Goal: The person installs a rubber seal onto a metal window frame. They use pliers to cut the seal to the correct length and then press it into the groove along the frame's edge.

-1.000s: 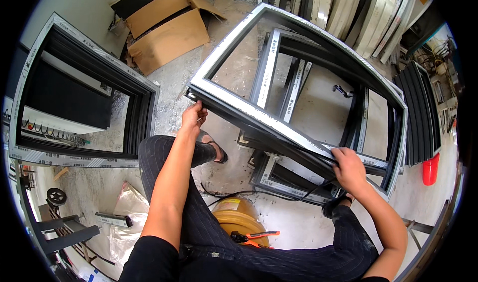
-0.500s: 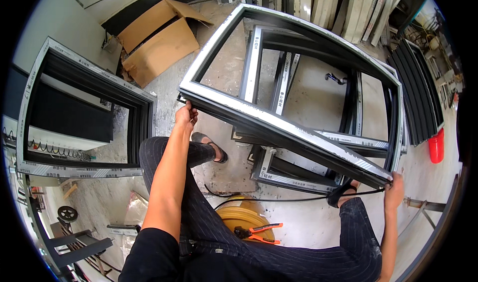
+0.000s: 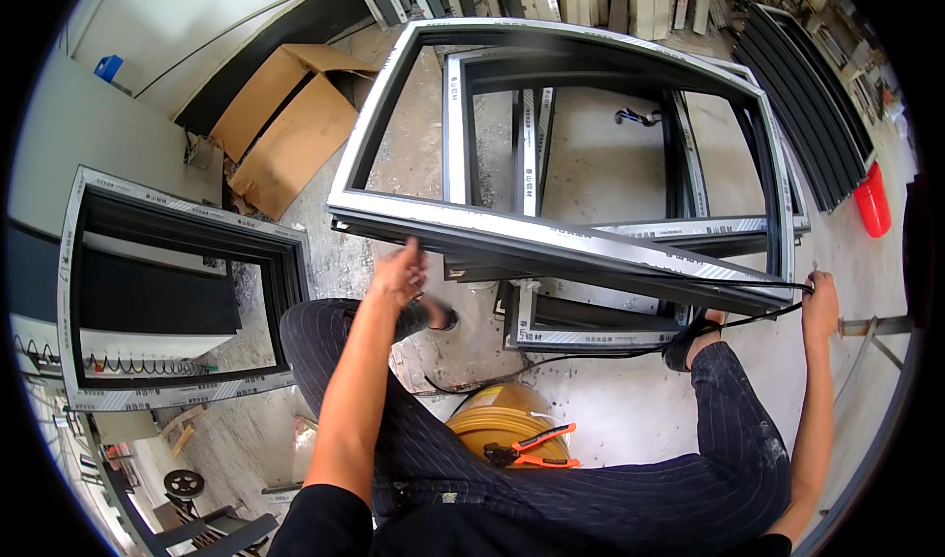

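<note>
A large grey aluminium window frame (image 3: 551, 237) lies tilted on a stack of similar frames (image 3: 591, 321) in front of me. My left hand (image 3: 399, 274) is blurred, with its fingers apart. It sits just under the frame's near rail and grips nothing. My right hand (image 3: 819, 306) is at the frame's near right corner, pinched on a thin black rubber strip (image 3: 748, 319). The strip trails left across the floor past my right foot (image 3: 689, 345) toward a yellow spool (image 3: 492, 421) between my legs.
Orange-handled cutters (image 3: 536, 449) rest on the spool. Another grey frame (image 3: 177, 301) stands at the left. An open cardboard box (image 3: 285, 124) lies at the back left, and black profiles (image 3: 817, 94) and a red bucket (image 3: 871, 198) are at the right.
My left hand has let go of the frame's left corner and slid right under the near rail. My right hand has moved from the near rail out to the right corner and onto the black strip.
</note>
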The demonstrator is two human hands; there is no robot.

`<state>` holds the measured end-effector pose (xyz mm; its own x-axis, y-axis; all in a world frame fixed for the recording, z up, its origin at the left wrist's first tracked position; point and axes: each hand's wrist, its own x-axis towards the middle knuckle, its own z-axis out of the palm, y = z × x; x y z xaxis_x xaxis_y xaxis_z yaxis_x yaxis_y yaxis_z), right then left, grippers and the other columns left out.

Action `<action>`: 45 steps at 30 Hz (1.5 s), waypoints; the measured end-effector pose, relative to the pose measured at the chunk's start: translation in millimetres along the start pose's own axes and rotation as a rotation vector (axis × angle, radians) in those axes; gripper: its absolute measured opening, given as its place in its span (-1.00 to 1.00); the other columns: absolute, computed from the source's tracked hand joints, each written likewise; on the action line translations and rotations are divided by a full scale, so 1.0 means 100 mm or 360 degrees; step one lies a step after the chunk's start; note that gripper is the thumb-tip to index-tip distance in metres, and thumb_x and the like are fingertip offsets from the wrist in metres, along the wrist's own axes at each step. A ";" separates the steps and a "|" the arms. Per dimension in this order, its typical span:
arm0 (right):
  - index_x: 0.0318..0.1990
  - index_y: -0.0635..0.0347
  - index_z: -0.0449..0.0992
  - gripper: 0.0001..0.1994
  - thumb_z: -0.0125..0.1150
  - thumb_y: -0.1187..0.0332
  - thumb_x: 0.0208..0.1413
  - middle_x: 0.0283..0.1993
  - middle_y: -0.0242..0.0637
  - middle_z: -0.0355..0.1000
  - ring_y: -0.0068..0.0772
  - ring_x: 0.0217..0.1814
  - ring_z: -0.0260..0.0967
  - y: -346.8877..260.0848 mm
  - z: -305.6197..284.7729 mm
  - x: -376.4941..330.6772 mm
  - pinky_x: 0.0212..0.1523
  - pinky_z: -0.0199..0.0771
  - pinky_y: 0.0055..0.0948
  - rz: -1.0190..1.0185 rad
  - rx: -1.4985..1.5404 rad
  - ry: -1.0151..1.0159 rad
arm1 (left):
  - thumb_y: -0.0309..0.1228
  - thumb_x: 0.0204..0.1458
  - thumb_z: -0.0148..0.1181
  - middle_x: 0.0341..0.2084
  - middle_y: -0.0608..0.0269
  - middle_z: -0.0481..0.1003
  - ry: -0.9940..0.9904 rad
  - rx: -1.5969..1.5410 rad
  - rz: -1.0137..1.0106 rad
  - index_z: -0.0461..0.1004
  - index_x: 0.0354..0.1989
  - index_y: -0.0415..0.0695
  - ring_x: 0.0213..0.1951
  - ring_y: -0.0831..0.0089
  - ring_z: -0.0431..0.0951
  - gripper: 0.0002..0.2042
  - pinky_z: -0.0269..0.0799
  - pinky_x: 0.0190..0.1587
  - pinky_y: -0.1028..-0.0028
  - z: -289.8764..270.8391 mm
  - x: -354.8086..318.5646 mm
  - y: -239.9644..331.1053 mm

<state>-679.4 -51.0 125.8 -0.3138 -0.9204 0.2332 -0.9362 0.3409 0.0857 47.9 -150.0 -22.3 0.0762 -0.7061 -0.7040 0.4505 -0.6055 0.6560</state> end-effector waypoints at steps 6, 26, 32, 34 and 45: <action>-0.34 0.21 0.41 -0.87 0.12 0.56 -0.10 -0.28 -0.14 0.35 0.02 -0.23 0.35 -0.01 0.01 -0.05 -0.27 0.33 -0.15 -0.0022 -0.0024 0.0006 | -0.22 0.13 0.14 -0.54 0.28 0.43 0.0185 -0.0018 0.0137 0.34 -0.33 -0.16 -0.58 0.49 0.42 -0.75 0.39 -0.55 0.57 0.31 -0.02 -0.26; -0.29 0.17 0.36 -0.88 -0.05 0.45 -0.02 -0.41 -0.04 0.41 0.06 -0.30 0.39 -0.06 0.08 -0.05 -0.34 0.32 -0.07 0.0067 -0.0157 -0.0298 | -0.21 0.14 0.11 -0.34 0.07 0.52 0.0004 -0.0041 -0.0030 0.38 -0.17 -0.30 -0.39 0.37 0.51 -0.66 0.43 -0.39 0.52 0.81 -0.28 -0.54; -0.30 0.17 0.35 -0.89 -0.07 0.45 -0.01 -0.42 -0.01 0.42 0.11 -0.29 0.39 0.05 0.19 -0.03 -0.35 0.30 -0.01 0.0125 -0.0132 -0.0373 | -0.20 0.14 0.11 -0.38 0.11 0.51 0.0057 0.0040 0.0047 0.38 -0.16 -0.29 -0.38 0.34 0.52 -0.66 0.46 -0.35 0.47 0.84 -0.23 -0.58; -0.32 0.17 0.34 -0.90 -0.07 0.45 -0.01 -0.42 0.00 0.42 0.12 -0.30 0.39 0.05 0.20 -0.05 -0.35 0.30 0.00 0.0051 -0.0210 -0.0324 | -0.19 0.12 0.14 -0.39 0.12 0.51 0.0006 0.0018 -0.0056 0.37 -0.17 -0.28 -0.37 0.32 0.52 -0.65 0.47 -0.30 0.41 0.92 -0.32 -0.58; -0.37 0.22 0.35 -0.86 -0.14 0.38 0.07 -0.42 0.02 0.42 0.11 -0.32 0.40 -0.02 0.17 -0.14 -0.32 0.36 -0.02 -0.0040 -0.0237 -0.0347 | -0.22 0.08 0.20 -0.42 0.20 0.50 -0.0031 -0.0044 -0.0078 0.40 -0.22 -0.19 -0.43 0.41 0.49 -0.71 0.49 -0.37 0.48 1.29 -0.33 -0.84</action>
<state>-675.8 -42.5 105.5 -0.3324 -0.9430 0.0164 -0.9156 0.3268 0.2343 -106.6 -123.1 -18.8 0.0365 -0.6831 -0.7295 0.4775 -0.6293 0.6132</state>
